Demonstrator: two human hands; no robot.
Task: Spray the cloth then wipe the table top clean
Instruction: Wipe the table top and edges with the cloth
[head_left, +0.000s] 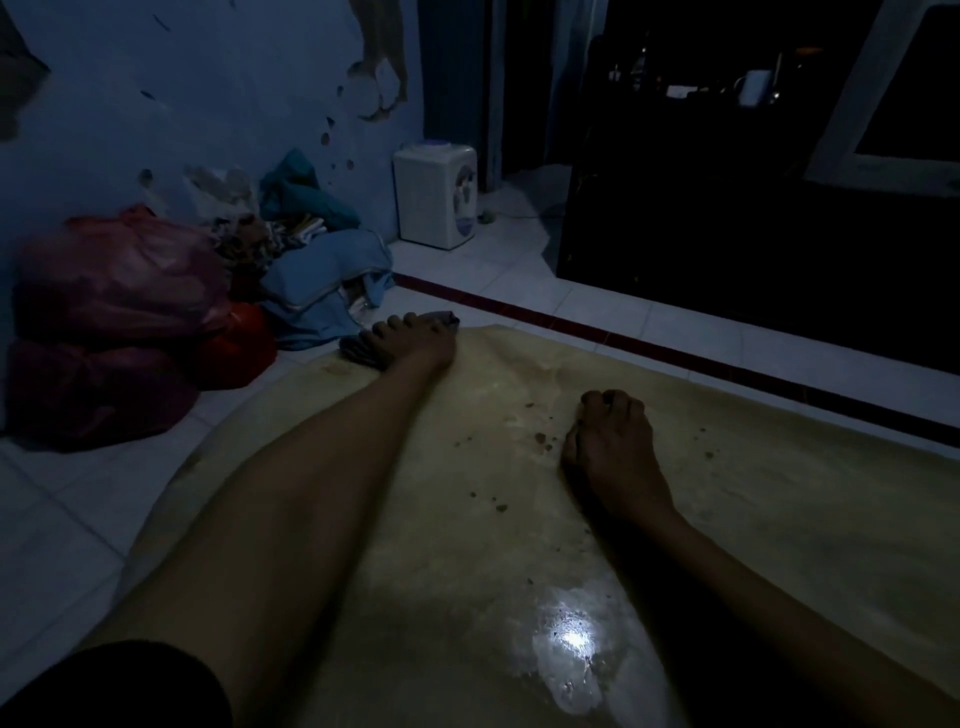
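Head view: dim room
Left hand (410, 338): my fingers press the cloth (358, 347) at the tabletop (779, 493) corner;
Right hand (613, 447): curled, resting empty on it

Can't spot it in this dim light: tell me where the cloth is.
The cloth is at the table top's far left corner, under the left hand, near the blue laundry pile.

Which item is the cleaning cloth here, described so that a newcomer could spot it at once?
Start from the big tan table top that fills the lower frame, and follow the outstretched arm to its far left corner. There the left hand presses on the cloth, a small dark grey rag. Unlike the blue laundry and red bags on the floor behind, it lies on the table under a hand.
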